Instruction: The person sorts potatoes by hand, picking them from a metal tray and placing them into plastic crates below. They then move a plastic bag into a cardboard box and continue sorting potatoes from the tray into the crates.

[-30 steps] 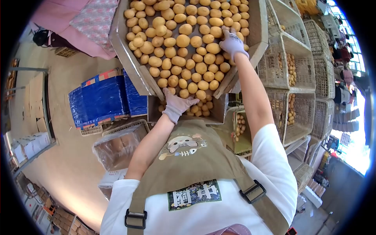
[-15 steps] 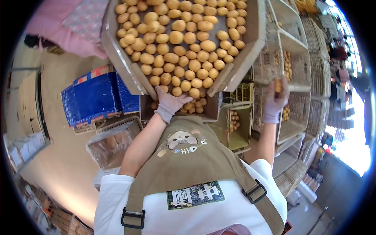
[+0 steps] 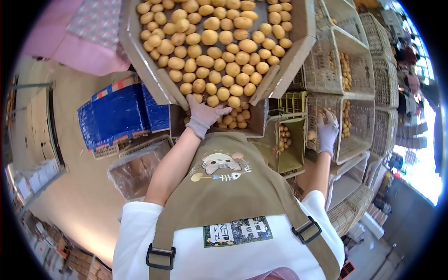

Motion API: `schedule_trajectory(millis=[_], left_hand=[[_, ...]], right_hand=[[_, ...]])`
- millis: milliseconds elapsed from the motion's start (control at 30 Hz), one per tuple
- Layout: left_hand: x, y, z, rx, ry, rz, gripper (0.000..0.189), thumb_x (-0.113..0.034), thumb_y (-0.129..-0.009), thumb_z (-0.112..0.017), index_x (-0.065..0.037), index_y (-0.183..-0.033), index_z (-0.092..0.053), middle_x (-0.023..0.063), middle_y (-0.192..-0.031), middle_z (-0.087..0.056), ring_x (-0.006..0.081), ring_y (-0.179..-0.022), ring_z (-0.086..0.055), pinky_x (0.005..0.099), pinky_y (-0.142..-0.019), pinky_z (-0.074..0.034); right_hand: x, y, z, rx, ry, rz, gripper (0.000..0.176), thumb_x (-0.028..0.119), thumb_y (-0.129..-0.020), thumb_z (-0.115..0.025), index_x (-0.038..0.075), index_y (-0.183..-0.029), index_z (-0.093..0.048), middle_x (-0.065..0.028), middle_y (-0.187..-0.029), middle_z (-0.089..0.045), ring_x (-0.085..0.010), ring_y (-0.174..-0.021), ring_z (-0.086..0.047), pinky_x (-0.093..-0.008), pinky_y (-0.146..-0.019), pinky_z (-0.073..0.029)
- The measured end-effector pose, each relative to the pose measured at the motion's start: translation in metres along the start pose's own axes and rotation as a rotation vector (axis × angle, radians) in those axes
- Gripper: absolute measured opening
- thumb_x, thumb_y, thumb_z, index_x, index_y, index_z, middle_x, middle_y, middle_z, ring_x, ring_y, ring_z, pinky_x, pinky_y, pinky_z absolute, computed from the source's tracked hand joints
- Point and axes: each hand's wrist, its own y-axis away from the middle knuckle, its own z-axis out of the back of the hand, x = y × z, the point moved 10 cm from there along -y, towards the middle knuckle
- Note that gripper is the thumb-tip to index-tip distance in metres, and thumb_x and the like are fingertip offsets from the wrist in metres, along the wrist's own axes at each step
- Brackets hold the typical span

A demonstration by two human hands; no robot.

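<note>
Round yellow-brown fruits (image 3: 215, 77), which could be small potatoes, lie spread over a wide tray with raised wooden sides (image 3: 298, 56). At its narrow front mouth my left hand (image 3: 205, 115), in a pale glove, rests against the nearest fruits with its fingers spread. More fruits (image 3: 238, 116) lie in the box below the mouth, partly covered by that hand. My right hand (image 3: 328, 133), also gloved, is at the near side of a plastic crate (image 3: 358, 135) on the right. Its fingers are apart and slightly bent, and I see nothing in them.
Right of the box stands a green bin (image 3: 294, 156) with some fruits inside. Pale crates (image 3: 352, 37) line the right side, several with fruits. To the left are a blue-covered box (image 3: 112, 116), a plastic-lined carton (image 3: 135, 172) and pink cloth (image 3: 88, 46).
My right hand has moved down and slightly left over the crates, and the fruit it held has gone from its fingers. My left hand stays at the tray mouth.
</note>
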Motion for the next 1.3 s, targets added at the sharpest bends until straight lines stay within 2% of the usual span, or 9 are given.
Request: schedule_trajectory(millis=[133, 267, 367, 433, 500, 700, 867, 1100, 1300], left_hand=[[0.0, -0.009, 0.011, -0.027, 0.006, -0.015, 0.096, -0.082, -0.084, -0.034, -0.024, -0.158, -0.019, 0.0066, -0.164, -0.012, 0.0391, -0.151, -0.007, 0.0731, -0.113, -0.008], [0.0, 0.003, -0.002, -0.032, -0.049, -0.085, 0.097, -0.081, -0.085, -0.035, -0.021, -0.159, -0.015, 0.0118, -0.164, -0.011, 0.0428, -0.151, -0.007, 0.0725, -0.114, -0.007], [-0.005, 0.007, 0.001, -0.058, 0.002, -0.127, 0.099, -0.08, -0.085, -0.038, -0.02, -0.159, -0.009, 0.0128, -0.164, -0.014, 0.0429, -0.151, -0.01, 0.0716, -0.114, -0.006], [-0.006, 0.009, -0.004, -0.031, -0.041, -0.124, 0.086, -0.071, -0.088, -0.037, -0.017, -0.154, -0.024, 0.0119, -0.159, -0.027, 0.0427, -0.147, -0.023, 0.0731, -0.112, -0.014], [-0.009, 0.003, -0.005, 0.094, -0.056, -0.121, 0.097, -0.08, -0.085, -0.036, -0.02, -0.158, -0.016, 0.0101, -0.163, -0.02, 0.0403, -0.15, -0.016, 0.0717, -0.113, -0.005], [-0.008, -0.005, 0.01, 0.006, -0.028, -0.115, 0.096, -0.082, -0.083, -0.037, -0.024, -0.157, -0.018, 0.0099, -0.163, -0.02, 0.0402, -0.15, -0.018, 0.072, -0.113, -0.004], [-0.009, -0.004, 0.005, 0.047, -0.07, -0.109, 0.097, -0.083, -0.082, -0.038, -0.024, -0.157, -0.019, 0.0104, -0.163, -0.02, 0.0409, -0.15, -0.018, 0.0725, -0.113, -0.005], [-0.006, -0.001, 0.005, 0.028, -0.063, -0.076, 0.097, -0.082, -0.083, -0.038, -0.022, -0.157, -0.019, 0.0108, -0.163, -0.021, 0.0399, -0.15, -0.018, 0.0722, -0.113, -0.01], [-0.01, -0.008, 0.018, 0.025, -0.017, -0.053, 0.095, -0.083, -0.083, -0.041, -0.023, -0.154, -0.025, 0.0107, -0.16, -0.026, 0.0407, -0.147, -0.024, 0.072, -0.112, -0.018]], right_hand=[[0.22, -0.02, 0.012, -0.036, -0.483, 0.467, 0.028, 0.006, -0.083, -0.067, 0.006, -0.111, -0.071, -0.0156, -0.106, -0.07, -0.0327, -0.093, -0.068, -0.0394, -0.083, -0.054], [0.345, -0.03, -0.099, 0.217, -0.246, 0.712, 0.03, 0.01, -0.089, -0.057, 0.011, -0.119, -0.057, -0.0127, -0.111, -0.064, -0.0324, -0.095, -0.068, -0.0431, -0.08, -0.054], [0.366, -0.046, -0.15, 0.444, 0.132, 0.573, 0.038, 0.017, -0.091, -0.057, 0.011, -0.128, -0.055, -0.0202, -0.125, -0.059, -0.0371, -0.104, -0.066, -0.0474, -0.086, -0.053], [0.362, -0.05, -0.159, 0.559, 0.144, 0.528, 0.048, 0.024, -0.088, -0.061, 0.012, -0.132, -0.049, -0.0209, -0.13, -0.057, -0.037, -0.111, -0.064, -0.0493, -0.087, -0.053], [0.361, -0.049, -0.158, 0.676, 0.176, 0.501, 0.048, 0.028, -0.086, -0.064, 0.012, -0.129, -0.049, -0.0212, -0.131, -0.057, -0.0368, -0.113, -0.063, -0.0484, -0.087, -0.053], [0.356, -0.041, -0.144, 0.467, -0.046, 0.65, 0.036, 0.023, -0.083, -0.068, 0.015, -0.116, -0.057, -0.0198, -0.119, -0.055, -0.0391, -0.101, -0.063, -0.0476, -0.083, -0.054], [0.321, -0.052, -0.157, 0.45, -0.427, 0.462, 0.036, 0.024, -0.085, -0.066, 0.017, -0.12, -0.058, -0.0181, -0.123, -0.055, -0.0387, -0.109, -0.061, -0.0489, -0.086, -0.053], [0.358, -0.032, -0.158, 0.563, 0.218, 0.454, 0.043, 0.028, -0.09, -0.061, 0.017, -0.132, -0.054, -0.018, -0.13, -0.053, -0.0373, -0.113, -0.062, -0.0492, -0.089, -0.053], [0.359, -0.036, -0.147, 0.663, 0.093, 0.505, 0.039, 0.022, -0.09, -0.057, 0.013, -0.127, -0.059, -0.0208, -0.128, -0.058, -0.0372, -0.119, -0.059, -0.0436, -0.096, -0.05]])
